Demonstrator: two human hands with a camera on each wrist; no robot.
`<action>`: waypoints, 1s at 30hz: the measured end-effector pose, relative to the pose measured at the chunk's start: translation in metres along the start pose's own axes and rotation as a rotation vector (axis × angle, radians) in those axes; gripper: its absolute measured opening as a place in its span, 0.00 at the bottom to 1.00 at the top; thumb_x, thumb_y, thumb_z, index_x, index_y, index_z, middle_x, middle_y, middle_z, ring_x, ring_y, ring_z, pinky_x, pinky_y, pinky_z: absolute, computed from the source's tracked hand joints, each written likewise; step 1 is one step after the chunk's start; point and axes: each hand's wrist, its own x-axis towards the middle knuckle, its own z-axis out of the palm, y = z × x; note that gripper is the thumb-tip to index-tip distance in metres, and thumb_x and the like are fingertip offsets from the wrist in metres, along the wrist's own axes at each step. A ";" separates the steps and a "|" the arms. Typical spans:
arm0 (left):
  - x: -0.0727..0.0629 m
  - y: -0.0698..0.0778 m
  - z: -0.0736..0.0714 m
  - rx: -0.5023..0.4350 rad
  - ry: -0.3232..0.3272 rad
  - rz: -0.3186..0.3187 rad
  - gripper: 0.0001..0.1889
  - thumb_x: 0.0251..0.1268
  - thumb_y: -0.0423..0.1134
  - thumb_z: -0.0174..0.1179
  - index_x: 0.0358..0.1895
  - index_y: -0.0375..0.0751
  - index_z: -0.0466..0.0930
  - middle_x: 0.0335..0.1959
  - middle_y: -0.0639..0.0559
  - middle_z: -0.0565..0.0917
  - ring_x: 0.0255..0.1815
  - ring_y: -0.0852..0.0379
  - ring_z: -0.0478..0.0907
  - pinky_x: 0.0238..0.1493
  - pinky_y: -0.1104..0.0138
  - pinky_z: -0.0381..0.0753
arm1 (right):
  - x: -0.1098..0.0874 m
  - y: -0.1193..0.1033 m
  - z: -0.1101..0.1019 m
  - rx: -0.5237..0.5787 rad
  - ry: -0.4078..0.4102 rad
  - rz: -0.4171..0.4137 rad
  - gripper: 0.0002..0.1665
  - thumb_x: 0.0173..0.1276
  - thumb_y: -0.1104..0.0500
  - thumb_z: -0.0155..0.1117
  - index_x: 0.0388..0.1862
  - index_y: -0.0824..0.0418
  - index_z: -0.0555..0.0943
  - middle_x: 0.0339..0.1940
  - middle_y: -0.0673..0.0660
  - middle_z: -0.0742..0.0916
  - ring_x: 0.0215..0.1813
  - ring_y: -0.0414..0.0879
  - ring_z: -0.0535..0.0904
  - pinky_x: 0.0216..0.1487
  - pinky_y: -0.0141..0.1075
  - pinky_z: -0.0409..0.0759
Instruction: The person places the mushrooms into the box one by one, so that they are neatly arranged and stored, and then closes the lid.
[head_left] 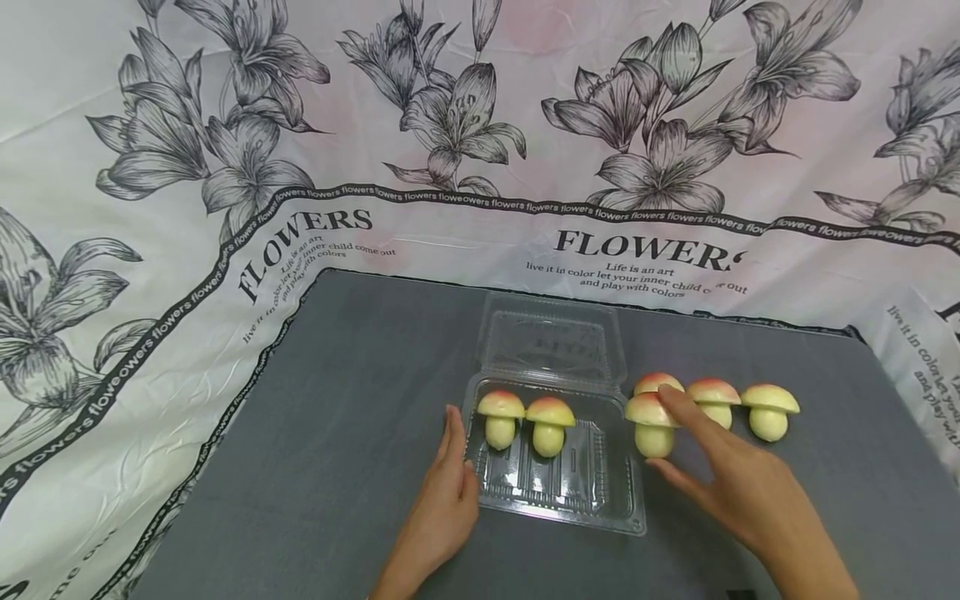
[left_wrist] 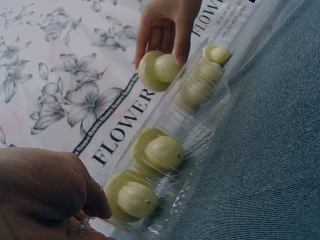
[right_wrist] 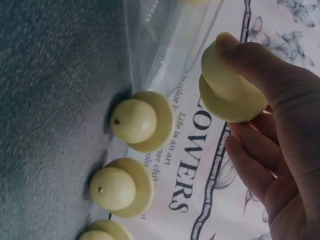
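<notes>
In the head view, my right hand (head_left: 738,479) holds a model mushroom (head_left: 652,425), with a red-tinged cap and pale yellow-green stem, close over the right rim of a clear plastic container (head_left: 615,500). Thumb and fingers pinch it from opposite sides; the right wrist view shows the thumb (right_wrist: 250,57) along its stem. The left hand (head_left: 442,496) grips the container's left edge, its thumb (left_wrist: 97,202) over the rim in the left wrist view. Two similar mushrooms, a left one (head_left: 501,421) and a right one (head_left: 550,425), stand side by side inside the container.
Three more mushrooms stand in a row right of the container: a partly hidden one (head_left: 660,382), a middle one (head_left: 716,396) and an end one (head_left: 770,412). The container's lid (head_left: 551,337) lies open behind it on the grey table (head_left: 315,450). Flower-printed cloth (head_left: 450,242) borders the table.
</notes>
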 end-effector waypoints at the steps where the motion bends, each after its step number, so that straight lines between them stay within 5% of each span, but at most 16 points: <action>1: 0.000 0.000 0.000 0.004 0.002 0.004 0.39 0.80 0.23 0.44 0.86 0.34 0.35 0.88 0.38 0.39 0.86 0.44 0.43 0.81 0.47 0.47 | 0.001 -0.001 0.000 0.005 0.010 -0.011 0.47 0.74 0.23 0.50 0.78 0.51 0.75 0.35 0.54 0.92 0.21 0.34 0.66 0.19 0.42 0.72; 8: 0.000 -0.002 0.001 0.020 0.010 0.015 0.39 0.79 0.23 0.44 0.86 0.33 0.35 0.87 0.36 0.41 0.86 0.45 0.43 0.81 0.50 0.47 | 0.006 -0.007 0.002 0.024 0.003 -0.010 0.46 0.72 0.23 0.55 0.77 0.49 0.76 0.25 0.47 0.87 0.20 0.30 0.61 0.17 0.35 0.65; 15: -0.001 0.000 0.001 0.018 0.011 0.008 0.39 0.79 0.23 0.44 0.86 0.34 0.36 0.87 0.36 0.41 0.86 0.45 0.43 0.81 0.48 0.48 | 0.011 -0.012 0.008 0.044 -0.036 0.011 0.48 0.54 0.41 0.83 0.74 0.49 0.77 0.29 0.47 0.88 0.17 0.31 0.62 0.17 0.35 0.66; 19: 0.000 0.000 0.001 0.020 0.007 -0.001 0.39 0.79 0.23 0.45 0.86 0.34 0.35 0.87 0.37 0.40 0.86 0.45 0.43 0.81 0.48 0.47 | 0.012 -0.015 0.013 0.039 -0.035 0.005 0.50 0.52 0.42 0.84 0.74 0.52 0.77 0.37 0.50 0.92 0.18 0.34 0.70 0.18 0.39 0.71; 24: 0.000 -0.001 0.001 0.024 0.010 0.005 0.40 0.79 0.23 0.45 0.86 0.34 0.35 0.87 0.36 0.41 0.86 0.44 0.43 0.81 0.49 0.47 | 0.014 -0.018 0.018 0.048 -0.019 -0.014 0.48 0.62 0.31 0.76 0.74 0.53 0.77 0.43 0.53 0.93 0.17 0.33 0.67 0.17 0.39 0.71; 30: -0.001 0.000 0.000 0.018 0.006 0.002 0.40 0.80 0.24 0.44 0.86 0.36 0.34 0.88 0.38 0.41 0.86 0.45 0.43 0.81 0.47 0.49 | 0.019 -0.026 0.019 0.025 -0.081 0.009 0.52 0.52 0.40 0.85 0.75 0.52 0.76 0.34 0.52 0.91 0.18 0.31 0.60 0.16 0.33 0.65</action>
